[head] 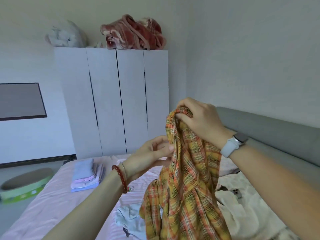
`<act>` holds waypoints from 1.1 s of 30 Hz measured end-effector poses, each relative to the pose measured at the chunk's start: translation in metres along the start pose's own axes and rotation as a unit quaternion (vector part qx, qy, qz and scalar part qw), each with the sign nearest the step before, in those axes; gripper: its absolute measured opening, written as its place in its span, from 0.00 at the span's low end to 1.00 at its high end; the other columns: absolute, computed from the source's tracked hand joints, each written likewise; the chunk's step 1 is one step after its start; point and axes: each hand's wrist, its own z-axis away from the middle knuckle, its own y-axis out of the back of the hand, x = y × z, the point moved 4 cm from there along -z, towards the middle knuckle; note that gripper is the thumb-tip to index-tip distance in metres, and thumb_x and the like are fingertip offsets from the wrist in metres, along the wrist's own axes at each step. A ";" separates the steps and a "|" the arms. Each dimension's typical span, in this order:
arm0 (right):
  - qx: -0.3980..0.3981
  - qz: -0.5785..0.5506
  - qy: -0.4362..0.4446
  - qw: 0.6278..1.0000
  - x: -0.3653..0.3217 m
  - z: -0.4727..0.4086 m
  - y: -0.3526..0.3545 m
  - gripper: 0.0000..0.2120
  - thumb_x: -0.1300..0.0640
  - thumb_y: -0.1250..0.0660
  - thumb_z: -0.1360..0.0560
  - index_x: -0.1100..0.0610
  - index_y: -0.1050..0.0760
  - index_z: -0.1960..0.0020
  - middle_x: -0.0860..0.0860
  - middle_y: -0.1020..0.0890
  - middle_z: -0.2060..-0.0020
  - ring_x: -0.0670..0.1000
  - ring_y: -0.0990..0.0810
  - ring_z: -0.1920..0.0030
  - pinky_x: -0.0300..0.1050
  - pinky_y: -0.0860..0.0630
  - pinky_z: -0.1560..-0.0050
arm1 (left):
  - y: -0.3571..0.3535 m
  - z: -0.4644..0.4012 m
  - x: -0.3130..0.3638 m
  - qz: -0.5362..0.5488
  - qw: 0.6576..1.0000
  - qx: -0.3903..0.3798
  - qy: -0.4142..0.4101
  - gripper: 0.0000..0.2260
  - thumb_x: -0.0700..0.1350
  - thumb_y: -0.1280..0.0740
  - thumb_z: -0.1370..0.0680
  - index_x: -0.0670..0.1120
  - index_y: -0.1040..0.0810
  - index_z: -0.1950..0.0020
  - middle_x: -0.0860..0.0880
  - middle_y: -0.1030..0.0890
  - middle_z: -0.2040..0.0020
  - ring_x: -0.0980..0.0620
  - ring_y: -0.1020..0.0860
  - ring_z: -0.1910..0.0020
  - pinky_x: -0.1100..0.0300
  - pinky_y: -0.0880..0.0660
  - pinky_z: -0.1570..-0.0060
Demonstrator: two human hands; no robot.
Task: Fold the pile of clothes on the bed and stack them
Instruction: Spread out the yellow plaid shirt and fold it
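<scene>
Your right hand [199, 120] is pinching the top edge of the plaid shirt [187, 179], fingers curled round the bunched fabric, holding it up over the bed [52, 201]. Your left hand [152, 153] is pinching the shirt's side edge lower down. The shirt is hanging onto loose clothes [128, 220], partly hiding them. A folded stack [88, 175] is lying on the bed's far side, a wardrobe [112, 101] beyond. The shirt's hem is running out of view.
</scene>
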 end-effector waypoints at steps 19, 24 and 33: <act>-0.411 -0.307 -0.077 0.855 -0.138 0.008 -0.111 0.09 0.52 0.32 0.26 0.56 0.25 0.51 0.48 0.21 0.58 0.48 0.22 0.57 0.39 0.27 0.56 | 0.152 0.212 0.060 -0.590 0.637 0.475 -0.146 0.18 0.58 0.51 0.24 0.45 0.32 0.50 0.43 0.23 0.67 0.36 0.23 0.66 0.53 0.33 0.68; -0.488 -0.430 -0.056 0.758 -0.211 0.027 -0.139 0.06 0.56 0.34 0.25 0.53 0.26 0.48 0.45 0.21 0.50 0.40 0.22 0.48 0.32 0.28 0.46 | 0.180 0.300 0.049 -0.649 0.590 0.472 -0.092 0.21 0.59 0.52 0.25 0.43 0.31 0.52 0.43 0.23 0.72 0.38 0.24 0.73 0.57 0.36 0.72; -0.398 -0.275 -0.037 0.874 -0.301 0.037 -0.210 0.04 0.53 0.36 0.23 0.47 0.23 0.51 0.39 0.23 0.61 0.43 0.26 0.59 0.41 0.34 0.58 | 0.230 0.423 -0.031 -0.488 0.800 0.291 0.193 0.23 0.70 0.34 0.37 0.50 0.31 0.67 0.49 0.28 0.71 0.56 0.31 0.71 0.63 0.35 0.69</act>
